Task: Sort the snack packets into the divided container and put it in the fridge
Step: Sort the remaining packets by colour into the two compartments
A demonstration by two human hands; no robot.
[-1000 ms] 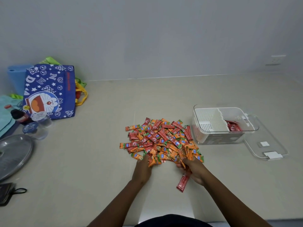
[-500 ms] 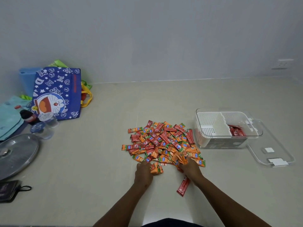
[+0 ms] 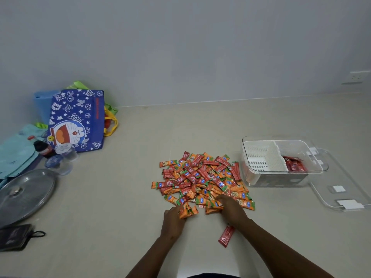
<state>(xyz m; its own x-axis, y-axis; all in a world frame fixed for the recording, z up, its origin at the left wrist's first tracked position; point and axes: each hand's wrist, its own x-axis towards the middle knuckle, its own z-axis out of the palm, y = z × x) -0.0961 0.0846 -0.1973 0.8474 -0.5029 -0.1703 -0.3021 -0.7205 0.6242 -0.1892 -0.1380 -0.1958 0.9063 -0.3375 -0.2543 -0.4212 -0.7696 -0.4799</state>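
A heap of red and orange snack packets (image 3: 202,177) lies on the floor in front of me. My left hand (image 3: 172,219) grips a few orange packets (image 3: 187,211) at the heap's near edge. My right hand (image 3: 230,209) rests on the heap's near right side, its fingers curled over orange packets. One red packet (image 3: 226,236) lies alone under my right wrist. The clear divided container (image 3: 281,163) stands to the right of the heap. Its left compartment is bare; its right compartment holds red packets (image 3: 295,165).
The container's clear lid (image 3: 345,195) lies flat to its right. At the left are a blue cartoon bag (image 3: 77,121), a dark bottle (image 3: 42,148), plastic cups (image 3: 66,154), a round metal lid (image 3: 22,194) and a black pouch (image 3: 16,236). A wall runs behind.
Both hands slid a little forward into the heap's near edge. My left hand gathered a few orange packets. The lone red packet stayed where it was.
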